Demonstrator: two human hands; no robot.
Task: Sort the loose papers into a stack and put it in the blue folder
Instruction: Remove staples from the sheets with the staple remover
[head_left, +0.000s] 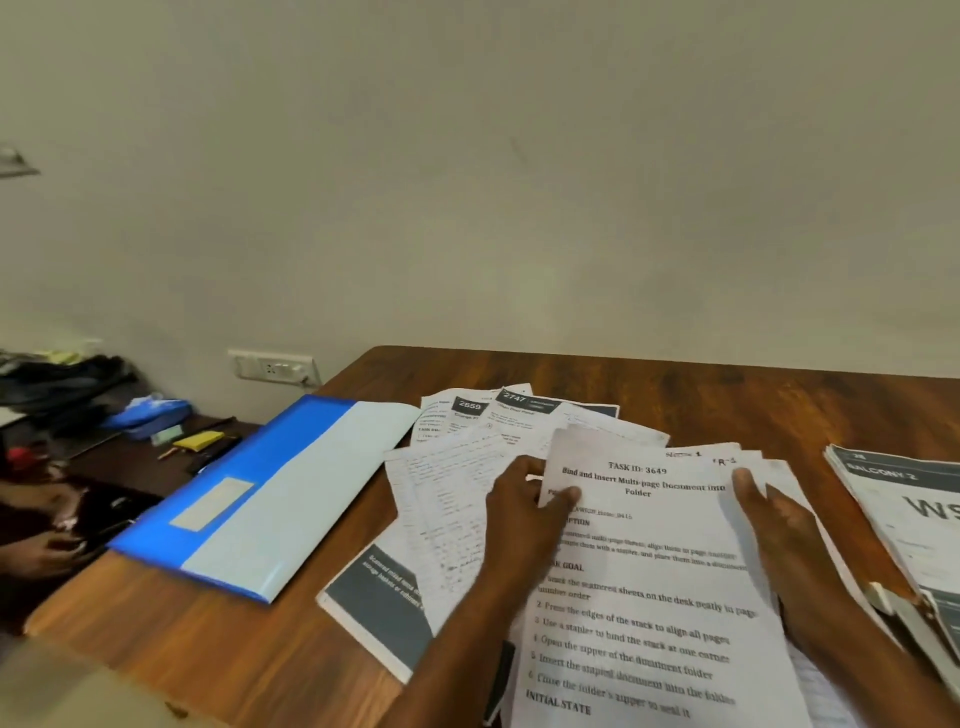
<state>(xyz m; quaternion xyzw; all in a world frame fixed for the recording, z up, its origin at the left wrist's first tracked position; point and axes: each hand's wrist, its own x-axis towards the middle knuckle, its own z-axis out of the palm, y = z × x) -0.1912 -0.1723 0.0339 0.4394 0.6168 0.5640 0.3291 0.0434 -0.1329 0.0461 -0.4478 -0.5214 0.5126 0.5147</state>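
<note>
Head view: both hands hold a printed sheet (654, 582) headed "TASK ID: 3649" over the loose papers (467, 499) spread on the wooden worktop (727, 395). The left hand (524, 514) pinches the sheet's left edge, thumb on top of the page and the other fingers hidden beneath it. The right hand (779, 525) grips the right edge the same way, thumb lying along the top near the upper corner. Further sheets fan out behind the held one, their top edges staggered. The papers overlap in a loose pile reaching from mid-worktop toward the near edge. The blue folder (270, 493) lies closed and flat just left of the papers, set at an angle, its near left corner jutting past the worktop's left edge. A separate stack of printed booklets (914, 519) sits at the right, apart from the held sheet. Bare wood shows along the far edge by the wall and at the near left corner.
</note>
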